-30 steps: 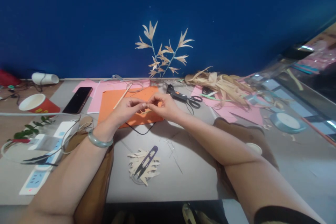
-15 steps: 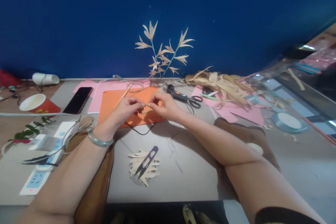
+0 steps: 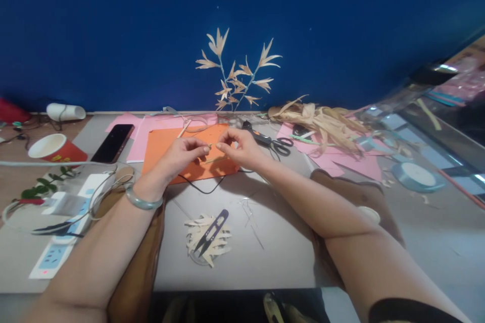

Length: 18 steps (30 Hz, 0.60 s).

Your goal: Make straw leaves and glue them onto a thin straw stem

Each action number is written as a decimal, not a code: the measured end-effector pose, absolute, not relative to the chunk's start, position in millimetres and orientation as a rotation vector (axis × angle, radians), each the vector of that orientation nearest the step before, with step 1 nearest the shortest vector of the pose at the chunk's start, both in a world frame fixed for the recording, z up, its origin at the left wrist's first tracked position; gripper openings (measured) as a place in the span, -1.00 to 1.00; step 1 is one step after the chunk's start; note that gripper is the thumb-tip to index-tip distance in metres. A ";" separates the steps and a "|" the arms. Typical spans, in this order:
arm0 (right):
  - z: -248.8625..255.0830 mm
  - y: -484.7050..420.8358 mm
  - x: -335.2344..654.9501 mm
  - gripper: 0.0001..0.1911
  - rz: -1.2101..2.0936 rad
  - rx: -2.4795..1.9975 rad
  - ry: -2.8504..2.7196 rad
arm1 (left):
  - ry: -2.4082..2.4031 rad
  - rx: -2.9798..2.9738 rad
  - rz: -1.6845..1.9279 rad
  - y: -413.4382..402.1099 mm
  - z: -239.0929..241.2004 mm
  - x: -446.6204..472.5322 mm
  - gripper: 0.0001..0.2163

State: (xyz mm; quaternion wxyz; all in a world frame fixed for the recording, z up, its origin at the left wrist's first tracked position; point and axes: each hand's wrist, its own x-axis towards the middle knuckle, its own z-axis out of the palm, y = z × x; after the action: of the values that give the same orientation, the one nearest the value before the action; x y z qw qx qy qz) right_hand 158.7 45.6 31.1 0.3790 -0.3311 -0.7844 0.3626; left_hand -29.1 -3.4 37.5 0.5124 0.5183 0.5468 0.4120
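Note:
Over an orange sheet (image 3: pixel 157 144), my left hand (image 3: pixel 185 155) pinches a tiny pale piece at its thumb and fingertip, too small to name. My right hand (image 3: pixel 240 149) is closed in a pinch just to the right, a small gap away; whatever its fingers hold cannot be made out. A thin pale strip lies below the fingertips. Nearer me, purple-handled thread snips (image 3: pixel 215 229) rest on a pile of cut pale husk pieces (image 3: pixel 193 234). Thin wires (image 3: pixel 248 212) lie to the right of the pile.
Behind the sheet stands a branch of pale husk leaves (image 3: pixel 235 81). A hot glue gun (image 3: pixel 259 137), black scissors (image 3: pixel 282 146), dried husks (image 3: pixel 322 123) and a ribbon roll (image 3: pixel 417 176) are rightward. On the left are a phone (image 3: pixel 113 143), paper cup (image 3: pixel 62 150) and power strip (image 3: pixel 53 257).
My right hand has drawn slightly to the right, and the gap between the fingertips is wider. The small piece at my left fingertips now shows more clearly.

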 end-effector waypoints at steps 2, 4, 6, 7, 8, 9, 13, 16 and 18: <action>29.8 46.1 158.2 -0.89 0.917 -0.851 -2.001 | 1.319 1.287 0.995 -3.0 36.5 -29.8 -0.74; 28.6 47.2 158.1 -0.90 0.909 -0.854 -2.005 | 1.311 1.290 1.008 -2.3 35.2 -31.2 -0.76; 27.7 48.4 158.4 -0.89 0.909 -0.850 -2.017 | 1.306 1.274 1.012 -1.8 34.2 -32.6 -0.79; 27.3 49.0 158.6 -0.89 0.911 -0.845 -2.025 | 1.305 1.264 1.011 -1.6 33.9 -33.1 -0.81; 27.1 49.5 158.7 -0.89 0.912 -0.840 -2.033 | 1.304 1.257 1.009 -1.6 33.7 -33.5 -0.83; 27.1 50.0 158.9 -0.89 0.911 -0.835 -2.040 | 1.303 1.253 1.007 -1.5 33.5 -33.8 -0.84; 27.4 51.6 159.7 -0.89 0.904 -0.826 -2.064 | 1.309 1.252 1.001 -1.4 33.2 -34.4 -0.88; 28.1 51.0 160.2 -0.90 0.898 -0.834 -2.060 | 1.331 1.265 1.001 -1.9 34.6 -34.4 -0.88; 28.9 48.7 159.8 -0.94 0.883 -0.812 -2.056 | 1.356 1.288 0.998 -2.9 36.6 -33.6 -0.86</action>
State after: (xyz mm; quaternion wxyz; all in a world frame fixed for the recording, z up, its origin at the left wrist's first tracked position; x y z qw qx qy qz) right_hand 159.8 48.7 28.9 0.3712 -0.3168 -0.8020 0.3444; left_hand -33.6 -2.9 36.6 0.4890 0.5301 0.5579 0.4107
